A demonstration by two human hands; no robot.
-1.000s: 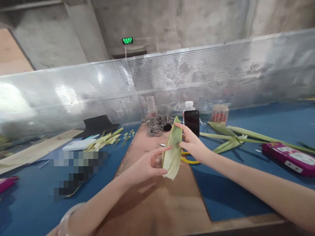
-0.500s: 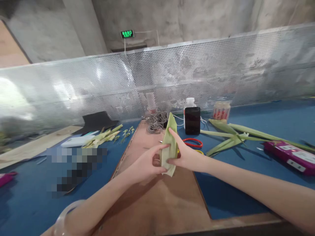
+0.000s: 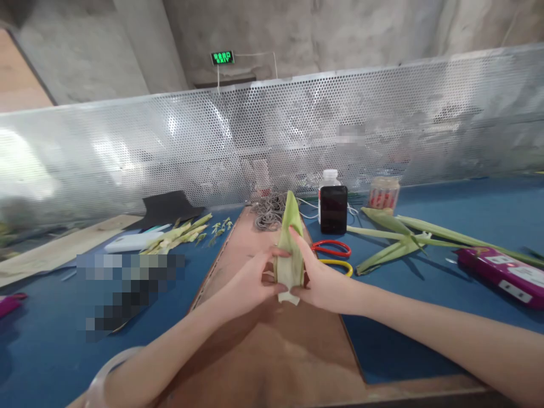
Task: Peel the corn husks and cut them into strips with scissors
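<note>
"While the left hand grips one side of a pale green husk leaf, the right hand has the other, and up stands the leaf, tip pointing away, over the brown board, between its two long edges!"

"How firm is the hold?"

"Narrow on both sides! Left thumb low, left fingers bent in above it, the leaf's side caught between. On the right, the index finger runs up the face of the leaf, with the thumb down by the pale, ragged lower end. Nobody can tell from here what the fingers tucked out of sight are doing."

"And close by?"

"Just past the right hand, a red loop handle and a yellow loop handle stick out over the board's right edge, onto the blue table. What they join is hidden behind the hand."

"Take it to the far edge!"

"Grey cord, all in a tangle, at the board's far end! Right of it, a black-screened phone stands upright in front of a white-capped bottle, and a clear jar sits further along. Behind them, a perforated metal screen runs the length of the table's far edge."

"Either side of the board?"

"To the right, long green leaves lie crossed near a purple case. To the left, a bunch of husk strips, well apart from the left hand, and a black sheet beyond it toward the far edge!"
</note>
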